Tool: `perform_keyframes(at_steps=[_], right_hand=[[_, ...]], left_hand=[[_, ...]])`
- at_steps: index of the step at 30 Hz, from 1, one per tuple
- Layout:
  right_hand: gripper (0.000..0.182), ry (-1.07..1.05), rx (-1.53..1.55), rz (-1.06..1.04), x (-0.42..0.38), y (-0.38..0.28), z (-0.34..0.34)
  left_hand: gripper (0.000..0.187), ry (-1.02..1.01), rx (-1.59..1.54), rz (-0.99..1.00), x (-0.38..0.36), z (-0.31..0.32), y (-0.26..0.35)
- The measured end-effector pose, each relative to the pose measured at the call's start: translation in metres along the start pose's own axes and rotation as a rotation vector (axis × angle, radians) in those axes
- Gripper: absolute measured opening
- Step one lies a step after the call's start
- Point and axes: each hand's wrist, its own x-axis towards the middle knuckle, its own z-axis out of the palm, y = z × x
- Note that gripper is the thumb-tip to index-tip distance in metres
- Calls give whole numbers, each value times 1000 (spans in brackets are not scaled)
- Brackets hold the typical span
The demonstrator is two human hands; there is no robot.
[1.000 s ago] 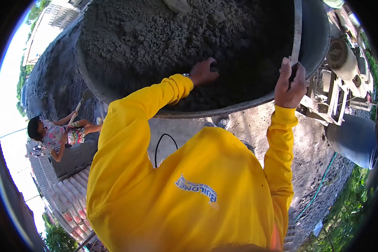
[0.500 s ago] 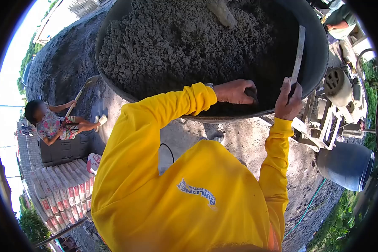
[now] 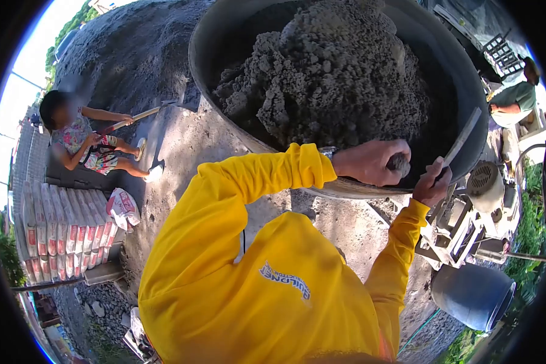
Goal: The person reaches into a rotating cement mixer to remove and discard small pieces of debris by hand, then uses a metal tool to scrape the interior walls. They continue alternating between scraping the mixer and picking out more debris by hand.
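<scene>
- A grey lump (image 3: 399, 162) is held by the left hand (image 3: 373, 162). The fingers are curled tight around it, and only its end is left showing. What it is made of cannot be told for sure.
- A long flat strip (image 3: 463, 137) is held by the right hand (image 3: 432, 183). Its near end is gripped by the fingers, so that hand is wrapped around it.
- The long way of the strip is slanted out from the body and off to the right. It is pointed away from the left hand. The far end is seen over the right side of the big round tub (image 3: 207, 36). Whether the tub is touched by it cannot be told.
- The two hands are kept apart, but only by a small gap. The lump is found just left of the right hand and a bit farther from the body, so the lump and the near end of the strip are close together.
- Both hands are held by the near edge of the tub.
- A big heap of grey mix (image 3: 333, 79) is piled in the tub, past the hands. It lies nearer to the left hand than to the right.
</scene>
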Motion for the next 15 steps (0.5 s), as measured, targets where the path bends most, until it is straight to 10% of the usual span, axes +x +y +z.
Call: perform_keyframes(at_steps=[5,15], right_hand=[[58,68,44,55,-3,-11,-1],[67,179,24,-14,-1,10,3]], left_hand=[[48,448,161,195,-26,-112,16],[51,965,493,-527,-188,-282,-45]])
